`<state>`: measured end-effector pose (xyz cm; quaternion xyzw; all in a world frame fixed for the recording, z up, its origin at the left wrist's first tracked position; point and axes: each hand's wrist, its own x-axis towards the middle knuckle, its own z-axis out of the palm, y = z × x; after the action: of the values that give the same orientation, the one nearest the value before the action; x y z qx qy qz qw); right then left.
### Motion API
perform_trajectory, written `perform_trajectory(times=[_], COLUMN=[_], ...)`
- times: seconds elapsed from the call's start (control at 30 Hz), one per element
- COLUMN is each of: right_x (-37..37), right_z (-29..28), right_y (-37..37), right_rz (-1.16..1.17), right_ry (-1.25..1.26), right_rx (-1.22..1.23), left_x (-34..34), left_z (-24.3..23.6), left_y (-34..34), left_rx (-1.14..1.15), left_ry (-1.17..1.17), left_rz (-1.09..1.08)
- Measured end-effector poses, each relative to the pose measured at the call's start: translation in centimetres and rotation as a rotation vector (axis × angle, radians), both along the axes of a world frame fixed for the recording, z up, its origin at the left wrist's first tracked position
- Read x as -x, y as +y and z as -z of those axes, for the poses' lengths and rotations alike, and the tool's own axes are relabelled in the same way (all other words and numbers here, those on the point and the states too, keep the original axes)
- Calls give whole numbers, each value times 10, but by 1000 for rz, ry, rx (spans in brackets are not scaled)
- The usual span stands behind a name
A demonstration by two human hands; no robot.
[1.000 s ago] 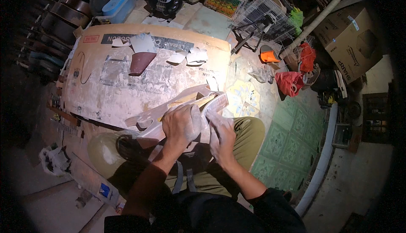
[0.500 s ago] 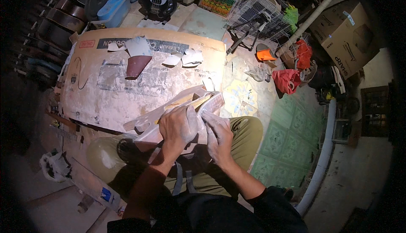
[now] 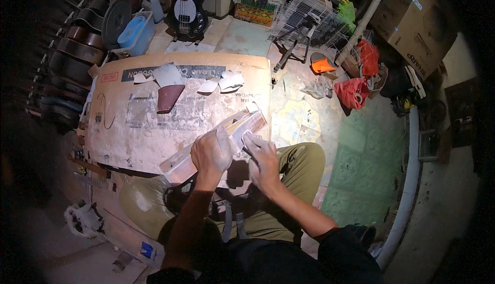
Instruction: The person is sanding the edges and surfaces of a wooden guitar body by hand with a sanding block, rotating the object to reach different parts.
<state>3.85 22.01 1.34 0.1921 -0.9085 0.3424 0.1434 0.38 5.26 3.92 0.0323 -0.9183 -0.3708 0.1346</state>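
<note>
A dusty wooden guitar body (image 3: 181, 168) is propped over my lap, its long pale edge turned up toward me. My left hand (image 3: 212, 152) is closed around the middle of it, the back of the hand whitened with dust. At the body's right end, my right hand (image 3: 264, 161) presses bent fingers against the edge. Something small and pale shows under those fingertips, too covered to make out. Beyond the hands, on the cardboard-topped work surface (image 3: 139, 142), lie a maroon sandpaper piece (image 3: 169, 99) and torn white-backed pieces (image 3: 231, 81).
A black bass guitar (image 3: 185, 15) stands at the back beside a blue tub (image 3: 135, 34). Guitar bodies (image 3: 77, 51) line the left. A wire cage (image 3: 309, 18), red bags (image 3: 351, 93) and a large carton (image 3: 420, 28) are at the right. My knee (image 3: 304, 160) borders the work surface.
The guitar body has rolled so its edge faces up and its cavity shows less. Both hands still grip it, the right fingers a little lower along the edge. The whole view has shifted slightly.
</note>
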Motion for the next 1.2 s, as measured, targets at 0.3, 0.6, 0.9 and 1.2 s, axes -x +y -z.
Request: perform_trajectory(times=[0.3, 0.6, 0.9, 1.2], right_x=[19, 31, -3, -14], right_z=[-3, -11, -17, -47], right_y=[13, 5, -33, -29], right_rz=[8, 117, 59, -29], right_ry=[-246, -216, -94, -258], right_rx=[-280, -11, 277, 346], left_x=[2, 4, 1, 5], left_z=[4, 13, 6, 1], left_y=[-2, -3, 3, -5], left_rx=[65, 76, 15, 41], left_ry=[-59, -69, -76, -108], left_rz=[-39, -74, -38, -38])
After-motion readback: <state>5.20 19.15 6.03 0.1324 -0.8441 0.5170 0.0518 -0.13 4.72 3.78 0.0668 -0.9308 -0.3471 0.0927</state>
